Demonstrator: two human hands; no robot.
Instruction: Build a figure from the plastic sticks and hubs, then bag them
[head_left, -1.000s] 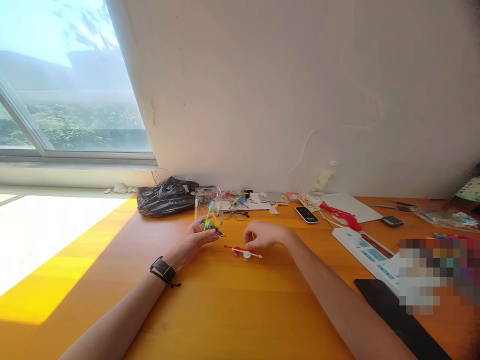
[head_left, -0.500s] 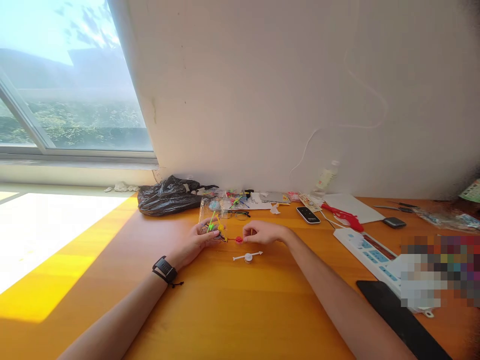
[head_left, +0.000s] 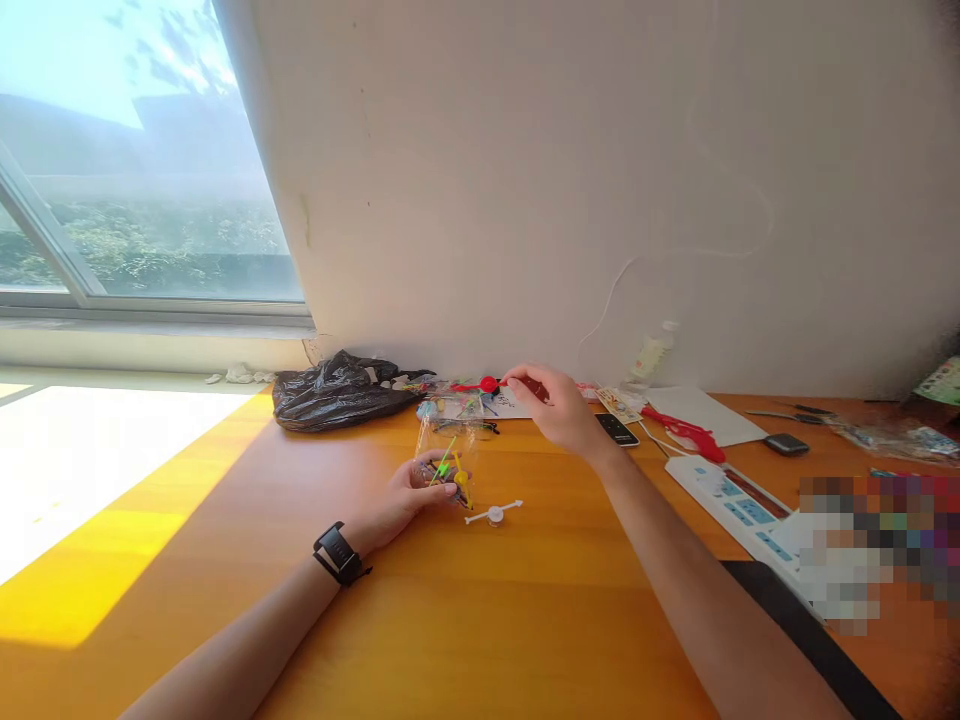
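My left hand (head_left: 411, 497), with a black watch on its wrist, is closed on a small clear plastic bag (head_left: 450, 440) that stands upright on the orange table (head_left: 480, 620). Green and yellow plastic picks show inside the bag. My right hand (head_left: 559, 405) is raised above and to the right of the bag's mouth and pinches a red pick (head_left: 480, 385) with a round disc, its tip pointing left. A white pick (head_left: 495, 513) with a round disc lies on the table just right of my left hand.
A black plastic bag (head_left: 337, 392) lies by the wall. Glasses, colourful picks and papers sit behind the clear bag. To the right are a phone (head_left: 616, 429), a red tool (head_left: 684, 432), a white power strip (head_left: 731, 498) and a black pad (head_left: 817, 650). Sunlight falls at the left.
My right hand picked the red pick off the table and lifted it up above the bag. My left hand shifted the bag slightly right and nearer. The white pick stayed put.
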